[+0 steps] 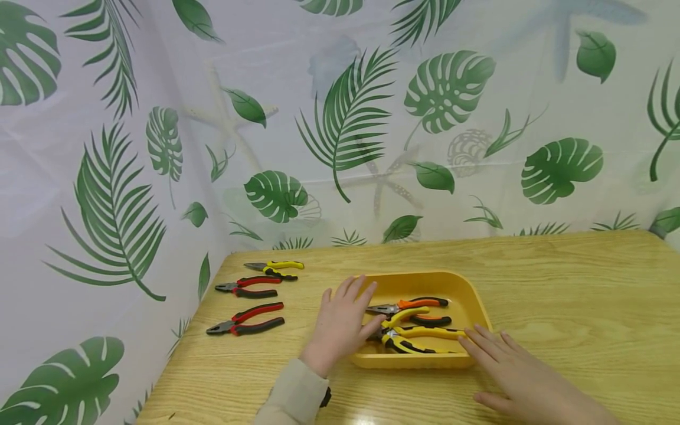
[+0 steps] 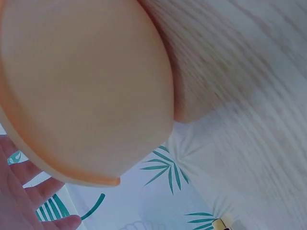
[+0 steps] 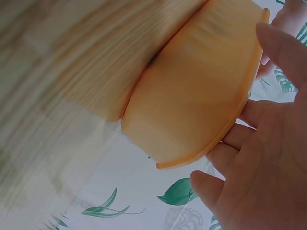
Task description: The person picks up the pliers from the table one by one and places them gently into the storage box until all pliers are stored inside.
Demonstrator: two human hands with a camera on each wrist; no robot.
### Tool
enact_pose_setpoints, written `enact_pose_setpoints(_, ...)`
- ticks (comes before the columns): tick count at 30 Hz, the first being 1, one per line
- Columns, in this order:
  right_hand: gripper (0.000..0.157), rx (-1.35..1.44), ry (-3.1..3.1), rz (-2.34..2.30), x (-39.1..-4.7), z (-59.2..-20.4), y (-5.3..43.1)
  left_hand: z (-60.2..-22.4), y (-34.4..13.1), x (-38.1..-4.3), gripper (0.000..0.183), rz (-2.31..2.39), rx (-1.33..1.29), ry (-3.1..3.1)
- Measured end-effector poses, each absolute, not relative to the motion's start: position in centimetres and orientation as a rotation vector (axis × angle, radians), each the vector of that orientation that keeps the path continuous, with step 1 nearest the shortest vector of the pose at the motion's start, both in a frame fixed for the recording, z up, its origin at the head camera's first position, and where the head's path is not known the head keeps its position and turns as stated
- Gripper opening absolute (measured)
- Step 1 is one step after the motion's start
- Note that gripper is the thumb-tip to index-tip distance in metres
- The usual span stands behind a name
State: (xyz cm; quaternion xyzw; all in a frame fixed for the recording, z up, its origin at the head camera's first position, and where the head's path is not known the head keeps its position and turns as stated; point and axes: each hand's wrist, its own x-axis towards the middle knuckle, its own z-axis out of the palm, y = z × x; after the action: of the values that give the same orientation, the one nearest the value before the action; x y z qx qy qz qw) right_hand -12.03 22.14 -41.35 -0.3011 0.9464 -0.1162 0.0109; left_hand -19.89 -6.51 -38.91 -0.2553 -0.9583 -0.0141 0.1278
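Note:
A yellow plastic tray (image 1: 419, 361) stands on the wooden table. In it lie long-nose pliers (image 1: 422, 303) with orange-and-black handles and yellow-and-black handled pliers (image 1: 430, 332), whose jaws are partly hidden; how many yellow-handled ones there are I cannot tell. My left hand (image 1: 344, 321) reaches over the tray's left side with its fingers spread. At the right rim my right hand (image 1: 515, 369) lies with extended fingers; the right wrist view shows its fingers (image 3: 225, 155) against the rim. Neither hand grips any pliers.
Left of the tray, red-and-black combination pliers (image 1: 247, 319), a second red-and-black pair (image 1: 249, 287) and yellow-and-black long-nose pliers (image 1: 276, 268) lie in a column. A leaf-printed cloth (image 1: 340, 141) hangs along the table's back and left edges.

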Motion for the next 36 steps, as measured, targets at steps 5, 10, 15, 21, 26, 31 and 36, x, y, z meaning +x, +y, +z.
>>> enact_pose_setpoints(5,0.075,-0.953,2.969,-0.355,-12.0,-41.4,22.2,-38.9,-6.9,-20.0,0.059,-0.043,-0.723,-2.802)
enact_pose_setpoints(10,0.074,-0.996,3.006,-0.332,-12.0,-41.6,22.4,-39.0,-7.3,-20.2,0.059,-0.043,-0.704,-2.804)
enact_pose_setpoints(15,0.073,-1.052,3.045,-0.309,-12.0,-41.7,22.4,-39.1,-7.7,-20.3,0.058,-0.055,-0.694,-2.803)
enact_pose_setpoints(21,0.073,-1.055,3.049,-0.303,-11.9,-41.7,22.4,-39.2,-8.2,-20.4,0.058,-0.070,-0.681,-2.790)
enact_pose_setpoints(26,0.073,-1.073,3.057,-0.289,-11.9,-41.7,22.4,-39.4,-8.7,-20.6,0.057,-0.102,-0.647,-2.806)
enact_pose_setpoints(31,0.073,-1.083,3.059,-0.285,-12.0,-41.7,22.4,-39.6,-9.2,-20.6,0.057,-0.097,-0.620,-2.820)
enact_pose_setpoints(36,0.074,-1.044,3.035,-0.295,-11.9,-41.6,22.3,-39.7,-10.0,-20.6,0.057,-0.104,-0.604,-2.822)
